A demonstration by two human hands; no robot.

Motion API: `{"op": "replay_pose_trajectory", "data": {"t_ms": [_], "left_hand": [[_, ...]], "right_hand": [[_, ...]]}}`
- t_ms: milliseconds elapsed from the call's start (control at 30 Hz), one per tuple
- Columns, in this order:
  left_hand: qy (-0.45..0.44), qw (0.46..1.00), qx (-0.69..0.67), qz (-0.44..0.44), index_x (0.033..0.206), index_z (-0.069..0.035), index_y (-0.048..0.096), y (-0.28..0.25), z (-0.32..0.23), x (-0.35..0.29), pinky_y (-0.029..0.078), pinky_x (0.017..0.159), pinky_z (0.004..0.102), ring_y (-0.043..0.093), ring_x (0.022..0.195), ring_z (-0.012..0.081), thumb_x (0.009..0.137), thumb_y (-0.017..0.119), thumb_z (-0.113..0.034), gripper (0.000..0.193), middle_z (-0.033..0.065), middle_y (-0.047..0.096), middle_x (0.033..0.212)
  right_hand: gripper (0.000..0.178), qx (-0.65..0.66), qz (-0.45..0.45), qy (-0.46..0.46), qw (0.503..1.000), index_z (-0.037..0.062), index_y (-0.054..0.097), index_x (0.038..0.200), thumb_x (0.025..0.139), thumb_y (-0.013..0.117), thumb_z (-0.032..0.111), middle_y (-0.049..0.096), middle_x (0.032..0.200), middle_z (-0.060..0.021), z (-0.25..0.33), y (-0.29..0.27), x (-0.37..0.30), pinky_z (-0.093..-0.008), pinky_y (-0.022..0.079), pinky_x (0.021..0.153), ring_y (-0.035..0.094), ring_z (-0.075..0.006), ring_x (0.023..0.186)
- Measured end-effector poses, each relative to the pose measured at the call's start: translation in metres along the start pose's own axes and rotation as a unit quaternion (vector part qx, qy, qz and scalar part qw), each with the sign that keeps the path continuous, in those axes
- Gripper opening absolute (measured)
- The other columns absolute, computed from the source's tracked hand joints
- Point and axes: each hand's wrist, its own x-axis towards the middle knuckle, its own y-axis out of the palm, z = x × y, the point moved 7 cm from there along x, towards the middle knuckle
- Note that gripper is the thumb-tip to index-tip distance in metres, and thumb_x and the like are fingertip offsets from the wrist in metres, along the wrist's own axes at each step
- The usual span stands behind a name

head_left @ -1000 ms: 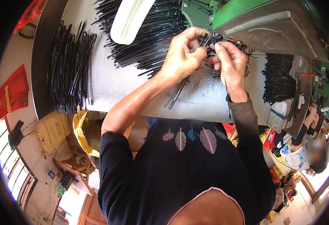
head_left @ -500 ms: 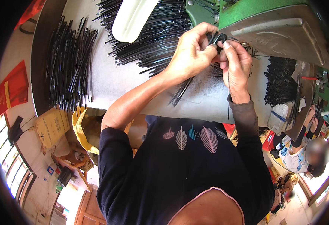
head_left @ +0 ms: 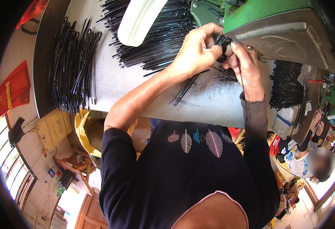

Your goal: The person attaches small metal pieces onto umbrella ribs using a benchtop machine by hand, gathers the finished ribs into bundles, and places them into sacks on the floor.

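My left hand (head_left: 198, 51) reaches up to the green machine, thumb and fingers closed round a small black part (head_left: 223, 40) whose exact kind I cannot make out. Just right of it, my right hand (head_left: 247, 70) pinches a thin black rod (head_left: 243, 86) that hangs down across the wrist and dark sleeve. The rod's upper end meets the small part, partly hidden by fingers. Beneath the hands lie a few loose black rods (head_left: 184, 91) on the metal table (head_left: 152, 101).
The green machine (head_left: 266, 15) with its grey metal plate (head_left: 289, 42) overhangs at upper right. Black rods form a large heap (head_left: 156, 42) and a left pile (head_left: 73, 68). A white curved piece (head_left: 141, 23) covers part of the heap. Another person (head_left: 299, 162) sits far right.
My right hand has shifted slightly right, and the thin rod now slants down to the right instead of hanging straight. My left hand keeps its hold on the small black part.
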Motion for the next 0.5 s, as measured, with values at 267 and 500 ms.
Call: {"op": "replay_pose_trajectory", "data": {"t_ms": [267, 500], "left_hand": [[-0.065, 0.988, -0.135, 0.028, 0.107, -0.002, 0.056, 0.007, 0.007, -0.002, 0.046, 0.050, 0.0216, 0.056, 0.058, 0.0079, 0.081, 0.062, 0.002, 0.027, 0.0018, 0.059, 0.068], [-0.068, 0.984, -0.163, 0.012, 0.107, -0.001, 0.055, 0.008, 0.005, -0.001, 0.046, 0.054, 0.0234, 0.058, 0.061, 0.0095, 0.080, 0.062, 0.003, 0.028, 0.0031, 0.061, 0.071]], "right_hand": [[0.035, 0.007, 0.084, 0.046, 0.995, -0.0035, 0.060, 0.084, 0.098, 0.049, 0.026, 0.062, 0.068, -0.0077, -0.031, 0.030, -0.040, -0.0249, 0.052, 0.051, 0.063, -0.0153, 0.057], [0.034, 0.049, 0.098, 0.035, 0.993, -0.0023, 0.058, 0.085, 0.099, 0.048, 0.026, 0.061, 0.069, -0.0081, -0.037, 0.043, -0.047, -0.0261, 0.052, 0.051, 0.064, -0.0170, 0.058]]}}
